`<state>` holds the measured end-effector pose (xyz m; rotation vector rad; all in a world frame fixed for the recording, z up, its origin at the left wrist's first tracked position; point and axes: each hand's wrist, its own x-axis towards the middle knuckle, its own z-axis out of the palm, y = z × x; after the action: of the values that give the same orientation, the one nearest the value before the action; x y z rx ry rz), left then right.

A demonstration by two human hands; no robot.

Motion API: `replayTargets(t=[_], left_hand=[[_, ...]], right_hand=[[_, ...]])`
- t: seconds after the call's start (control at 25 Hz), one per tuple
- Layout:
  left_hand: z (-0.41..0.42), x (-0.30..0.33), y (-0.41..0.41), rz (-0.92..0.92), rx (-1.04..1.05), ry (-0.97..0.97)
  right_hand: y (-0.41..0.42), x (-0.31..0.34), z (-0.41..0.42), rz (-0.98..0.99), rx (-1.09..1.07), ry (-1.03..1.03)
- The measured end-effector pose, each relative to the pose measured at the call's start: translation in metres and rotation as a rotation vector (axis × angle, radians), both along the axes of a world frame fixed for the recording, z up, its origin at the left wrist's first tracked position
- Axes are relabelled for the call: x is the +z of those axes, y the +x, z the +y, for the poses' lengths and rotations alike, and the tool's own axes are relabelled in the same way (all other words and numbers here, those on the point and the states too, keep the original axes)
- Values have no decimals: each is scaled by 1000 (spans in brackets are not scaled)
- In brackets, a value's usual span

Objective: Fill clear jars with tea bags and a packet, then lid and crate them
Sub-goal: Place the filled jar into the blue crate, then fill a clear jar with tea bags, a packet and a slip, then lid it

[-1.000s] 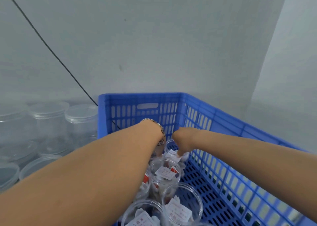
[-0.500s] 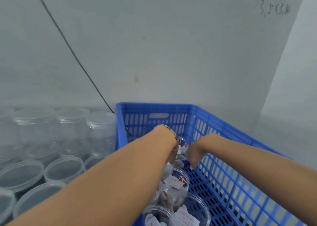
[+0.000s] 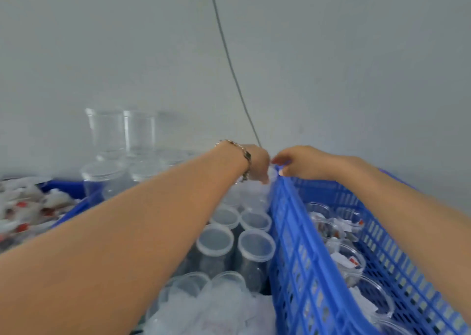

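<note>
crate (image 3: 293,245): blue, from 3 to 5 o'clock of my view; I judge this part of the job well under way, since it already holds several clear jars
filled jars (image 3: 349,255): in the crate along its near wall, with white tags and red-marked tea bags inside; most look open-topped, and I cannot tell whether any has its lid on
empty jars (image 3: 256,245): standing in rows just left of the crate wall, around 6 o'clock, none with anything in it that I can see, so a good deal of filling is left
stacked jars (image 3: 122,133): more clear ones piled at 10 o'clock against the wall, also waiting
tea bags (image 3: 23,204): a loose heap at 9 o'clock in another blue tray, blurred, plenty of stock left
my left hand (image 3: 257,164): reached out to 12 o'clock, fingers curled down over the rim of a clear jar beside the crate's far corner; I think it grips it, but the blur leaves me unsure
my right hand (image 3: 298,162): just beside the left, fingertips bent at the crate's top edge; whether it pinches the same jar I cannot tell
step in hand: by my reckoning, fetching the next empty jar
</note>
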<state>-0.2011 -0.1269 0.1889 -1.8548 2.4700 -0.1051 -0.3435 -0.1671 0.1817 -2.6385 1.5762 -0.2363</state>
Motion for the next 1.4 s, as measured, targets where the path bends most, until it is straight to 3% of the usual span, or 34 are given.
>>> replayTargets(t=[0.12, 0.32, 0.48, 0.68, 0.92, 1.04, 1.28, 1.4], left_hand=[[12, -10, 74, -71, 209, 7], [28, -58, 178, -10, 418, 27], [31, -95, 214, -73, 359, -80], [8, -107, 225, -90, 291, -326], [0, -103, 220, -107, 269, -414], [21, -92, 206, -30, 251, -430], [104, -77, 173, 55, 91, -488], [164, -95, 168, 123, -56, -421]], right_hand=[[63, -16, -4, -134, -8, 112], [156, -63, -4, -333, -46, 390], [204, -115, 5, -392, -88, 521], [238, -136, 6, -826, -112, 652], [248, -130, 28, -849, -2, 733], [232, -126, 47, -841, -27, 680], [176, -120, 116, -855, -5, 367], [155, -136, 157, -955, 179, 443]])
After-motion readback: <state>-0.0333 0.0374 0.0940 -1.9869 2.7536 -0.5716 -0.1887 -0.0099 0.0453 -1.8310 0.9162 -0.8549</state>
